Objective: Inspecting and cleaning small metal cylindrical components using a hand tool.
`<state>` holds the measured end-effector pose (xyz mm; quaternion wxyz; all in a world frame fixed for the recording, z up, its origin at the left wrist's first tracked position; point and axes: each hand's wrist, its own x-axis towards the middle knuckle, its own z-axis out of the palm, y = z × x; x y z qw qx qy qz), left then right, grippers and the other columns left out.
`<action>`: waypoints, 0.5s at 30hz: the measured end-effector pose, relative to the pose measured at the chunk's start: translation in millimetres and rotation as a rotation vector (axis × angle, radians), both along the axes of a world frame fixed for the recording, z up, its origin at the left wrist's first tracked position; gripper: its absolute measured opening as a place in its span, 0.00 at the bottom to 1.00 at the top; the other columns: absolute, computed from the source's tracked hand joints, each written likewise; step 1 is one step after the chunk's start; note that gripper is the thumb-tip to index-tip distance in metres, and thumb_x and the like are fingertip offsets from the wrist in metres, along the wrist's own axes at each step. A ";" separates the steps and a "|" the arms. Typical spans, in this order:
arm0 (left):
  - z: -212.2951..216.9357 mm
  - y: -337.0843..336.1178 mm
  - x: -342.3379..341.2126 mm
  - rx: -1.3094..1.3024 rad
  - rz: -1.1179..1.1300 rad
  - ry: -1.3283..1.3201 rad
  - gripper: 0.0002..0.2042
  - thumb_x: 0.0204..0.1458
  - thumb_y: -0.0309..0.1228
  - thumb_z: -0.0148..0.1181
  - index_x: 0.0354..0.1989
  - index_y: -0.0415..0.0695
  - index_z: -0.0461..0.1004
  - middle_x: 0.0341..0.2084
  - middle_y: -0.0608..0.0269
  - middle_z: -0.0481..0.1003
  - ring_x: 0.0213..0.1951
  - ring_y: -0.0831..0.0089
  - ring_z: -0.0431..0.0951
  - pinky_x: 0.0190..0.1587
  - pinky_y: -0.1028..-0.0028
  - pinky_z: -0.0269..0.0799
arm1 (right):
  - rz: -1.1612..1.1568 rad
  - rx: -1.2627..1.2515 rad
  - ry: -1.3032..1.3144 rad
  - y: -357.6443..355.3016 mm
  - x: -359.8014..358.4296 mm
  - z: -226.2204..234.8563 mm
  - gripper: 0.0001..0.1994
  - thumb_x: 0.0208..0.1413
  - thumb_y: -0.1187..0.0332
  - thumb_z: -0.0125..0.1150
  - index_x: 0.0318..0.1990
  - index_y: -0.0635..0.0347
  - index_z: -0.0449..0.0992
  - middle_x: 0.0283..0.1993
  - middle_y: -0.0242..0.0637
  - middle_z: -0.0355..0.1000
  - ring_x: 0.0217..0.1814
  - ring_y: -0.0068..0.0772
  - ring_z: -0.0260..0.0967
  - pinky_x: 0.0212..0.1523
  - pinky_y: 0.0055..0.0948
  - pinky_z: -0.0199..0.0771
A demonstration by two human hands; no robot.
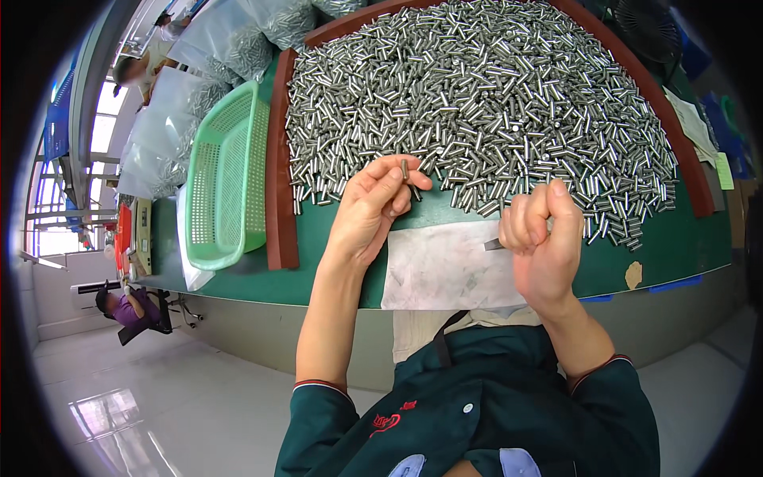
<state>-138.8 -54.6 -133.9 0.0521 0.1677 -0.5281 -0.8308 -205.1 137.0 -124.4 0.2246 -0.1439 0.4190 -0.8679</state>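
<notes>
A wide heap of small shiny metal pins (485,95) covers the green table in front of me. At the heap's near edge, my left hand (373,199) pinches a single metal pin (404,169) between thumb and fingers, roughly upright. My right hand (544,230) is closed in a fist, thumb up, around a tool whose flat grey metal tip (493,245) sticks out on the left side; its handle is hidden in the palm. Between and below the hands lies a smudged white cloth or paper (441,266) at the table's front edge.
Dark red bars (282,159) border the heap. A green plastic basket (226,183) stands left of it, with clear bags of metal pieces (159,135) beyond and a weighing scale (141,234) farther left. A fan (648,28) is at back right. Other people are in the left background.
</notes>
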 end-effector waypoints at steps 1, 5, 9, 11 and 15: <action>-0.1 0.1 0.1 0.025 0.009 0.002 0.10 0.57 0.29 0.49 0.42 0.35 0.69 0.31 0.58 0.74 0.20 0.85 0.59 0.25 0.85 0.56 | 0.001 -0.004 0.004 0.1 0.2 -0.1 0.23 0.63 0.60 0.30 0.14 0.53 0.51 0.10 0.25 0.44 0.12 0.18 0.36 0.15 0.23 0.40; -1.2 -3.2 1.0 0.110 0.035 0.034 0.12 0.59 0.33 0.44 0.38 0.37 0.70 0.29 0.52 0.75 0.20 0.83 0.60 0.25 0.83 0.57 | 0.002 -0.001 0.003 0.3 -0.4 0.4 0.23 0.63 0.60 0.30 0.14 0.52 0.52 0.10 0.25 0.44 0.12 0.17 0.36 0.15 0.22 0.39; 2.7 -8.4 1.7 0.101 0.063 0.024 0.14 0.60 0.36 0.43 0.27 0.40 0.69 0.18 0.63 0.69 0.17 0.82 0.56 0.21 0.81 0.53 | 0.002 0.011 -0.005 0.6 -0.3 0.9 0.23 0.63 0.61 0.30 0.14 0.52 0.52 0.10 0.24 0.44 0.12 0.17 0.35 0.15 0.22 0.39; 4.3 -1.8 3.3 -0.444 0.083 -0.098 0.12 0.55 0.34 0.52 0.22 0.41 0.67 0.14 0.72 0.60 0.17 0.84 0.54 0.19 0.84 0.47 | 0.009 0.005 0.004 1.0 -0.6 1.0 0.22 0.64 0.61 0.30 0.14 0.52 0.52 0.10 0.24 0.44 0.12 0.17 0.35 0.15 0.22 0.40; 5.7 19.4 3.5 -1.414 0.200 -0.192 0.10 0.39 0.30 0.66 0.22 0.38 0.71 0.09 0.72 0.55 0.15 0.83 0.51 0.18 0.78 0.47 | 0.009 -0.003 -0.001 0.0 -0.9 0.8 0.22 0.64 0.60 0.30 0.14 0.52 0.52 0.10 0.25 0.44 0.12 0.17 0.35 0.15 0.22 0.40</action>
